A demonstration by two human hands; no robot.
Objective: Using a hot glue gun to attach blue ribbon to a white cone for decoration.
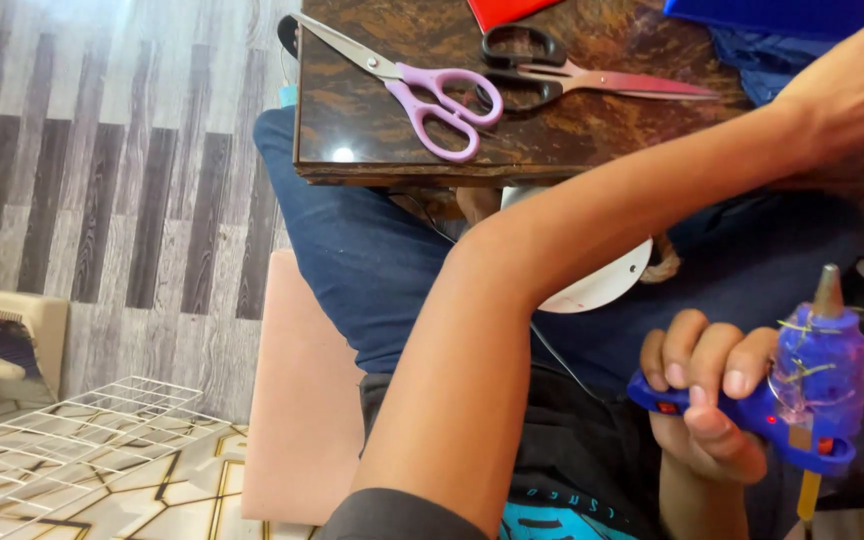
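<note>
No packages, signs or screens are showing in this view from above; the one candidate for a label is sitting low at the frame's bottom edge, where a turquoise printed patch (552, 520) is peeking out on a dark garment, roughly rectangular, carrying dark lettering too cropped to make out; a red sheet (502, 10) and a blue sheet (782, 12) are lying at the far edge of the desk (372, 120), both plain-coloured and cut off by the frame, so whether either is packaging is impossible to tell.
</note>
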